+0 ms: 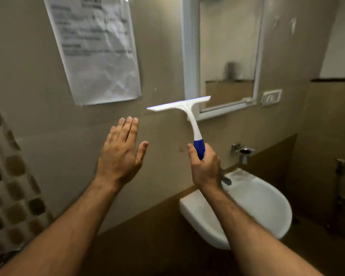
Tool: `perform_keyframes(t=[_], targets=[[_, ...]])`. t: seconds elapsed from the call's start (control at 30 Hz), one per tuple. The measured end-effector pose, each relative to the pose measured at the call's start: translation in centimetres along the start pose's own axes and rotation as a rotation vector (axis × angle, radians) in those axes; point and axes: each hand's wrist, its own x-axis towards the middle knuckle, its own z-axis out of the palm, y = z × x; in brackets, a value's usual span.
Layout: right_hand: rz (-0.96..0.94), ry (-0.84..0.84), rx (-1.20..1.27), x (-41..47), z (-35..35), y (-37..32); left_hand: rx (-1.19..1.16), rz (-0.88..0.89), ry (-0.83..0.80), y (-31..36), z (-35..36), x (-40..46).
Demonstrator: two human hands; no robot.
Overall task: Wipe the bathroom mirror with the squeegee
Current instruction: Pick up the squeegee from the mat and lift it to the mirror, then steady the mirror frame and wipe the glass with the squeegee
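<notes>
A white squeegee [184, 108] with a blue grip stands upright in my right hand [204, 166], which is shut around the blue end. Its blade is held level, just below and left of the mirror's lower left corner, overlapping the frame there. The mirror [227, 46], in a white frame, hangs on the beige wall at the upper right. My left hand [121, 152] is raised with flat, open fingers to the left of the squeegee and holds nothing.
A white washbasin [263, 208] with a metal tap [226, 179] sits under my right hand. A paper notice [96, 48] is stuck on the wall at upper left. A switch plate [271, 97] and a metal holder [245, 154] lie right of the mirror. A patterned curtain [10, 188] hangs at far left.
</notes>
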Motion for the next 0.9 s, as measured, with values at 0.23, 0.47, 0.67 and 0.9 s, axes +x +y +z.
perform_keyframes(t=[0.23, 0.47, 0.67, 0.9], targets=[[-0.089, 0.028, 0.121, 9.2, -6.5, -4.1, -0.018, 0.070, 0.196, 6.9, -4.3, 9.8], [-0.115, 0.005, 0.151, 18.0, -11.3, -5.3, -0.057, 0.053, 0.321, 12.7, -6.0, 17.3], [-0.045, -0.097, 0.261, 24.1, -12.3, -6.6, -0.118, 0.024, 0.354, 14.5, -5.3, 21.7], [0.017, -0.080, 0.347, 30.7, -10.7, -8.7, -0.184, -0.024, 0.392, 13.0, -4.0, 28.8]])
